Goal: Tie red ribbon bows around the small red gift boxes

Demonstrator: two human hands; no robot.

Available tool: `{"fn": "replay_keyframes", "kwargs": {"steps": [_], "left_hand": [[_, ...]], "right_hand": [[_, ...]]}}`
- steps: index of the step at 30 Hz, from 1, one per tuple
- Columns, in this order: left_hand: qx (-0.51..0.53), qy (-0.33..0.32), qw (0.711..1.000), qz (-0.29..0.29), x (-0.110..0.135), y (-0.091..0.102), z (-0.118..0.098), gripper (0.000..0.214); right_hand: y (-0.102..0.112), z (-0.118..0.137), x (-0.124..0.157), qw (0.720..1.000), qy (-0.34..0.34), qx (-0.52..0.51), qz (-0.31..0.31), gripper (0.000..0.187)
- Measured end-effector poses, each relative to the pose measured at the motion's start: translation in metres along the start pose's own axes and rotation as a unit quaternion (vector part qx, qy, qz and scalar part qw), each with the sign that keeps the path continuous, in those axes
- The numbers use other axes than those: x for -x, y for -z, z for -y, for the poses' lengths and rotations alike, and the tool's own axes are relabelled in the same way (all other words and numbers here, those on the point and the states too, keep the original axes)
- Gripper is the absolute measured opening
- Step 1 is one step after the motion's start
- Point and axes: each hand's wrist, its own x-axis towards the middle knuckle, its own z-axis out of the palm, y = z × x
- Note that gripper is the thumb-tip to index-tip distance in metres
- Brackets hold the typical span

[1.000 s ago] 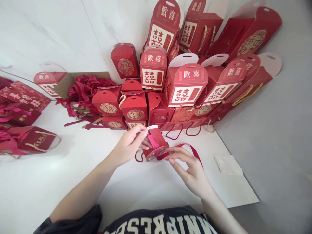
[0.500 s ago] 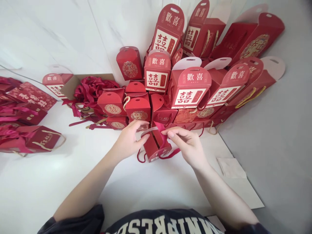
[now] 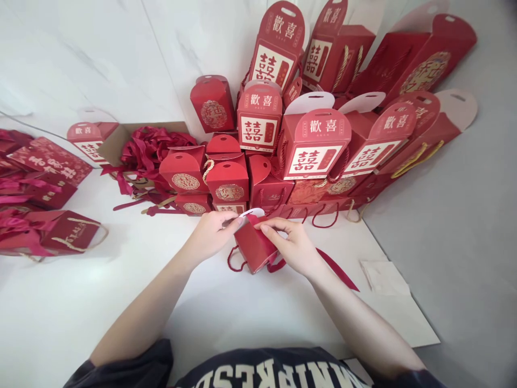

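Observation:
A small red gift box [image 3: 252, 247] stands on the white surface [image 3: 226, 312] between both hands. My left hand [image 3: 208, 237] pinches the box's top flap from the left. My right hand [image 3: 293, 245] grips the top right of the box, fingers closed on the flap and a red ribbon [image 3: 337, 269] that trails out to the right across the surface. A red cord handle [image 3: 233, 263] loops out at the box's lower left.
A heap of finished red gift boxes [image 3: 313, 143] is stacked against the wall behind. A cardboard box of red ribbons [image 3: 145, 148] sits at left, more red boxes [image 3: 52, 231] at far left. A white paper piece [image 3: 382, 276] lies at right on the grey floor [image 3: 464, 242].
My right hand drew back from the ribbon loop to the box's top, then closed on its right side. The ribbon end now lies stretched out to the right.

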Motion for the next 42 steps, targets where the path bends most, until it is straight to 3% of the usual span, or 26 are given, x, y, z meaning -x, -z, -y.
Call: {"fn": "replay_keyframes", "kwargs": {"steps": [10,16,22,26,32,35,38,42], "left_hand": [[0.039,-0.009,0.999,0.013,0.002,-0.002,-0.001,0.038],[0.058,-0.006,0.998,-0.001,0.001,-0.005,-0.001,0.042],[0.075,-0.001,0.997,-0.003,0.0,-0.005,0.004,0.045],[0.087,-0.007,0.996,-0.008,-0.002,-0.006,0.005,0.036],[0.127,-0.009,0.99,-0.067,-0.006,-0.013,0.008,0.025],[0.182,0.018,0.98,-0.084,-0.007,-0.007,0.009,0.023],[0.207,0.039,0.967,-0.141,-0.004,0.012,0.009,0.021],[0.113,0.026,0.946,-0.303,0.009,0.054,0.015,0.018]], "right_hand": [[-0.004,0.0,-0.002,1.0,-0.004,0.026,0.014,0.026],[-0.001,-0.001,-0.002,0.998,-0.002,0.063,-0.019,0.027],[-0.003,0.001,-0.002,0.999,0.012,0.035,0.031,0.024],[-0.004,0.001,-0.002,0.999,0.01,0.035,0.036,0.024],[-0.002,0.002,-0.002,0.998,0.014,0.048,0.048,0.024],[0.001,0.003,0.001,0.997,0.021,0.041,0.057,0.025],[0.009,0.001,0.006,0.997,0.043,0.029,0.056,0.023],[0.026,-0.006,0.019,0.998,0.054,0.032,0.001,0.021]]}}
